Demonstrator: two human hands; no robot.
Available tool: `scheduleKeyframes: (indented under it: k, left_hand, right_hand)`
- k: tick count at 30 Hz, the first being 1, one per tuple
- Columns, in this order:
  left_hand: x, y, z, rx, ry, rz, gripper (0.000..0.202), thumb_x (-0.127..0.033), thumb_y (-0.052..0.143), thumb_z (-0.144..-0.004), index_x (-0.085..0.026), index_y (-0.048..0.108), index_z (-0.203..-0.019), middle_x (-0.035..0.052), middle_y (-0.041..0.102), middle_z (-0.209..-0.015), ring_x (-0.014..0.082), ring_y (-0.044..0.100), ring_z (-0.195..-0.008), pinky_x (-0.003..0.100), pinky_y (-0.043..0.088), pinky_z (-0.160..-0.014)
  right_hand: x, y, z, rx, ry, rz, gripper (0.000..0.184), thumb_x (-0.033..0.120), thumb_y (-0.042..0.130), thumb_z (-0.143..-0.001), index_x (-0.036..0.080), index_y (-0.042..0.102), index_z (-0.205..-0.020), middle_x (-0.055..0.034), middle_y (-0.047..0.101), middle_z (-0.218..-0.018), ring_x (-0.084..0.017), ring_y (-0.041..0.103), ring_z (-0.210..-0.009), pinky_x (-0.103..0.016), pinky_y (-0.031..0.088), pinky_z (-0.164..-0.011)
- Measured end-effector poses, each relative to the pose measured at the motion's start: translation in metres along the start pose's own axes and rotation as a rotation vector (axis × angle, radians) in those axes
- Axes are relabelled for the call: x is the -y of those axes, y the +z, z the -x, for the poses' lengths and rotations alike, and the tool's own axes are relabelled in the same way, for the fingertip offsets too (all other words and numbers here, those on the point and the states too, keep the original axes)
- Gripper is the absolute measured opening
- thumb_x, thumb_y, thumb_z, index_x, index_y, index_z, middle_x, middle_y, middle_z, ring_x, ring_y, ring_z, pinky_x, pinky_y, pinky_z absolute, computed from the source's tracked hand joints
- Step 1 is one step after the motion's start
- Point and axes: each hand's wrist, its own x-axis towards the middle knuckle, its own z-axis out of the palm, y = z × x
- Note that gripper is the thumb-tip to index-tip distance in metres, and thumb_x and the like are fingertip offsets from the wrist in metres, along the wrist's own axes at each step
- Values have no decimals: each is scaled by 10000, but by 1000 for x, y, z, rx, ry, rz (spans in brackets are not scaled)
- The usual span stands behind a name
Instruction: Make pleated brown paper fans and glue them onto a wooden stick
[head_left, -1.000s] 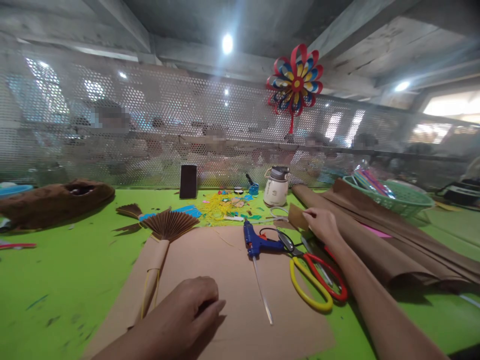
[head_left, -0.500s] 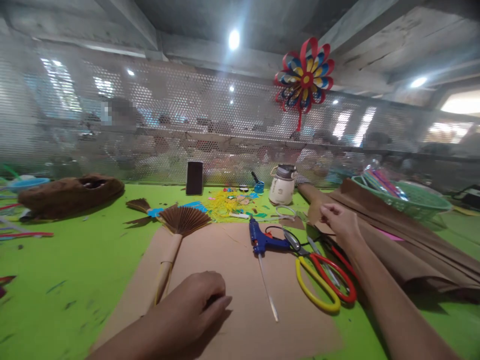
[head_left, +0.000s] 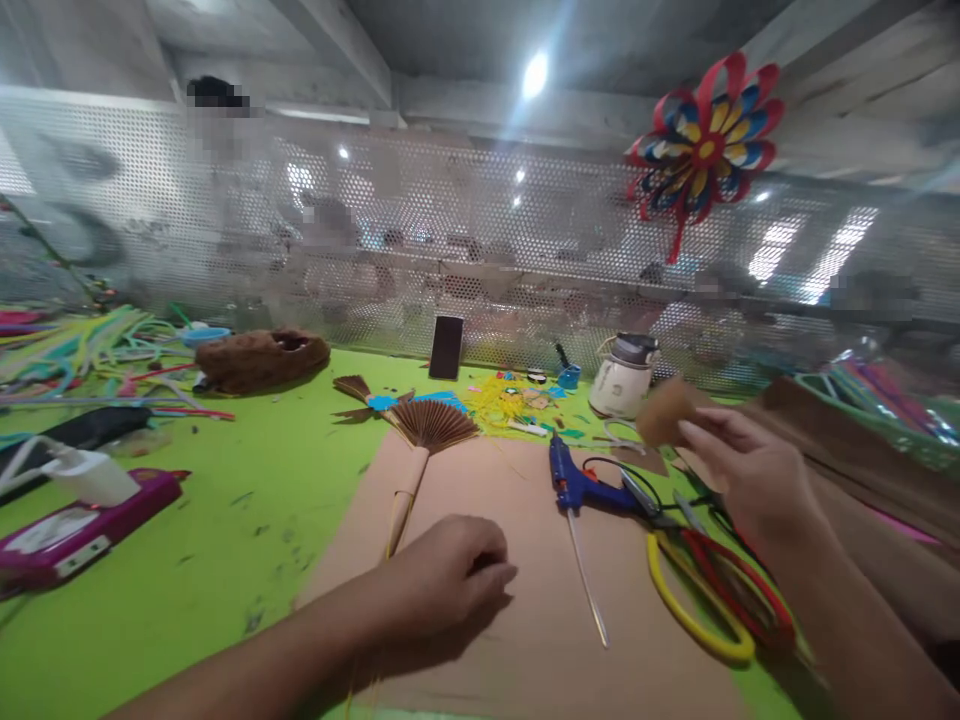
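Observation:
My left hand (head_left: pixel 448 578) rests knuckles-up on the brown paper sheet (head_left: pixel 517 500), its fingers curled closed; nothing shows in them. Raised above the table, my right hand (head_left: pixel 754 475) pinches a small piece of brown paper (head_left: pixel 664 411). Below and left of that hand lie a blue glue gun (head_left: pixel 572 484) with a glue stick (head_left: pixel 587 590) and the yellow and red scissors (head_left: pixel 705 590). A pleated brown paper fan on a rolled handle (head_left: pixel 424 436) lies just beyond my left hand.
Rolled brown paper (head_left: pixel 862 470) and a green basket (head_left: pixel 885 405) lie at the right. A white jar (head_left: pixel 622 378), a dark phone (head_left: pixel 446 347) and paper scraps (head_left: pixel 502 398) stand by the mesh wall. A pink case (head_left: pixel 67 530) and coloured strips (head_left: pixel 82 345) lie left.
My right hand has lifted the small brown paper piece off the table and brought it nearer. The view has swung left. My left hand stays on the sheet.

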Motion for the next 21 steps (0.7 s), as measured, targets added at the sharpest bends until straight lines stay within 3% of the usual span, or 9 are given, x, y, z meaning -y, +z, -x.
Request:
scheduleKeyframes:
  k: [4,7,11,15,21]
  left_hand:
    - [3,-5,-6,-6,-109,548,214,-336,547,-824,-139,577,-901,35,594,-774,137,536,-690,256,420,-633]
    - [0,-10,-8,-50,-77,923,340,-415,548,-837,-147,553,-1047,61,590,-871,136,554,-695,288,450,-666]
    - [-2,-10,-7,-164,-4,1152,394,-484,507,-849,-130,605,-993,95,605,-860,163,562,-737,293,442,-673]
    - [4,-4,-8,-245,-67,1149,368,-444,653,-752,-92,644,-859,93,613,-772,174,559,-734,291,424,-679]
    - [11,2,-13,-328,-203,1095,252,-351,667,-737,-108,607,-714,30,546,-615,140,513,-632,256,378,-586]
  right_hand:
    - [44,41,47,526,219,-221,267,342,742,-680,186,676,-886,-41,699,-831,-179,626,-749,-314,501,-702]
    - [59,63,69,742,283,-261,227,351,710,-724,170,683,-857,-37,683,-813,-154,595,-723,-287,466,-687]
    - [53,81,76,787,373,-287,255,366,729,-695,144,670,-806,-28,662,-759,-144,566,-700,-272,440,-675]
    - [41,95,79,733,385,-264,282,379,733,-684,143,667,-823,-15,649,-697,-134,540,-632,-258,414,-610]
    - [33,100,91,620,392,-171,290,429,742,-652,156,661,-704,21,584,-536,-104,459,-479,-223,334,-473]
